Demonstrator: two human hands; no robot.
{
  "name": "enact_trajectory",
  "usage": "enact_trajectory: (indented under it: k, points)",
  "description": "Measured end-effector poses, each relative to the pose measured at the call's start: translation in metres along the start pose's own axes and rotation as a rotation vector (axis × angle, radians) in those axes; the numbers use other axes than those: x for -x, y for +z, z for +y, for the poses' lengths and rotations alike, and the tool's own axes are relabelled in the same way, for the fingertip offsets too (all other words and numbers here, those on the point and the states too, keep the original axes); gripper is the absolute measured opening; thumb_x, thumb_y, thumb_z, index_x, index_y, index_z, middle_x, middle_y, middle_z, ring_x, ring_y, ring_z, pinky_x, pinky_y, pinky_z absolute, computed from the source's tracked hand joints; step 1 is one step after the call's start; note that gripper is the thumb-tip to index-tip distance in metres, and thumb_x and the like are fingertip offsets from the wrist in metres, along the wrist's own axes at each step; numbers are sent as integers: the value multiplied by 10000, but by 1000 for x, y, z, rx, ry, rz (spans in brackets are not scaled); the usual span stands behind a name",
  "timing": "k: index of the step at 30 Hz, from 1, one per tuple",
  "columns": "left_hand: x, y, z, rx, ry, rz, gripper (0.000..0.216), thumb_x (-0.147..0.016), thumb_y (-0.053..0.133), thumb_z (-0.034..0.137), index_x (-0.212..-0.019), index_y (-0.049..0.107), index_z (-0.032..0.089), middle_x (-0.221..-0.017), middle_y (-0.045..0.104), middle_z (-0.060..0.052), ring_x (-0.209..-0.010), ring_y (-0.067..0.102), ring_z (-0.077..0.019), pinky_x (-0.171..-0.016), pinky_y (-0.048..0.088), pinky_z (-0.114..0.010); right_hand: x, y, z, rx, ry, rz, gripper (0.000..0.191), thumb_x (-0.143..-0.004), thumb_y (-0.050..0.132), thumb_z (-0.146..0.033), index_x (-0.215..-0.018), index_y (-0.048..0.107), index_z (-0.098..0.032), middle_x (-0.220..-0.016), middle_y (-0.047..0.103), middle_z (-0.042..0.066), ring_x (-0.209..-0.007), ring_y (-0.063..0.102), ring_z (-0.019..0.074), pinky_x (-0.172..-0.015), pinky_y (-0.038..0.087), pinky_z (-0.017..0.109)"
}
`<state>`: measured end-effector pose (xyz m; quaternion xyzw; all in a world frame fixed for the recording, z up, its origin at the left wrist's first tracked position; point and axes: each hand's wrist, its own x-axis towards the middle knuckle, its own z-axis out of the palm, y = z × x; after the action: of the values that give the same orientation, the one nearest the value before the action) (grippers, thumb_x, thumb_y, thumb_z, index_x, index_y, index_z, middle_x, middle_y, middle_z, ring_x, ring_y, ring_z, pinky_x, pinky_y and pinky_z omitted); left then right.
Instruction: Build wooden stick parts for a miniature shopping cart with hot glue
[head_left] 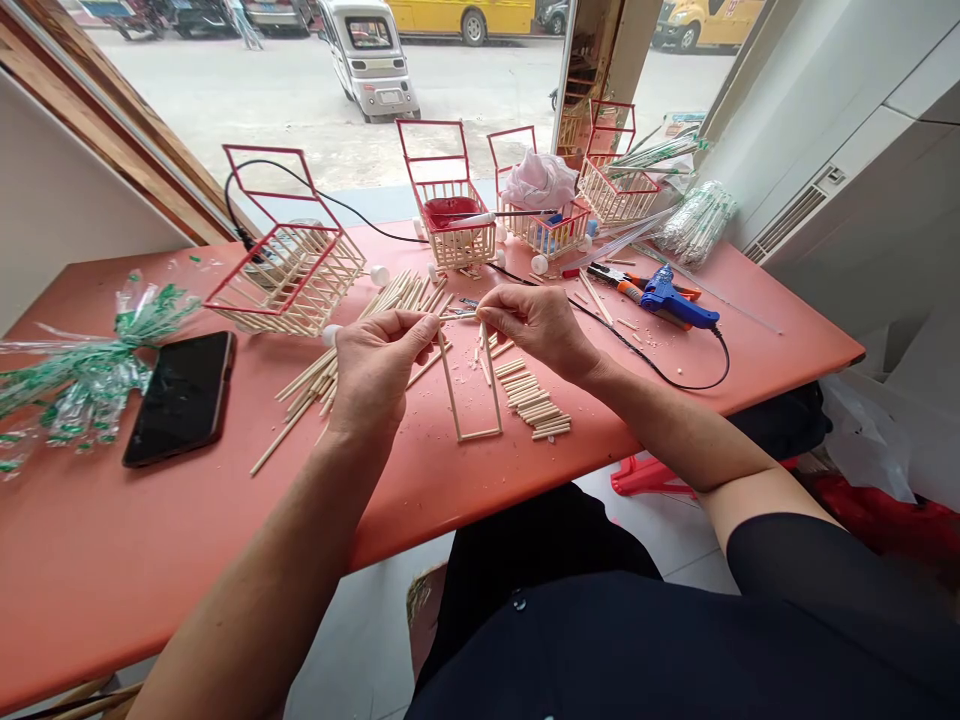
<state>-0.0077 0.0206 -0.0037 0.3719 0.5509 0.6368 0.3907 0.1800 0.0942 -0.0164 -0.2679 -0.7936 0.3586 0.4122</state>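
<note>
My left hand (379,365) and my right hand (536,325) are closed in pinches at the two ends of a short wooden stick (459,316). This stick lies across the far end of a narrow frame (480,435) of thin wooden sticks; whether it is joined to the side sticks I cannot tell. The frame's near end is a short crosspiece close to the table's front edge. Right of it lies a row of short cut sticks (534,400). Longer loose sticks (315,385) spread beside and under my left hand.
Small stick-built carts (300,275) with red trim stand along the back. A blue glue gun (679,298) with a black cord and orange-handled pliers (619,280) lie at right. A phone (180,400) and green-and-clear plastic wrappers (82,365) occupy the left of the red table (300,530).
</note>
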Motion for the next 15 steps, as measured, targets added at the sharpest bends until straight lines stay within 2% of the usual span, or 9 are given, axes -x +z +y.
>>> enact_trajectory:
  k: [7,15]
  points:
    - [1,-1,1,21,-14,-6,212,-803,761,17,-641,783,150,-562,641,0,-548,490,-88,-610,384,-284,1,-1,-2,7,-8,1,482,-1064,681,-590,-881,732,-147,-756,723,13,-663,624,91,-651,501,229]
    - [0,-1,0,10,0,-15,169,-766,780,67,-632,781,170,-561,638,5,-551,485,-90,-602,389,-283,2,-1,-1,19,-5,-4,447,-1073,677,-550,-875,726,-151,-758,723,12,-665,622,91,-650,496,229]
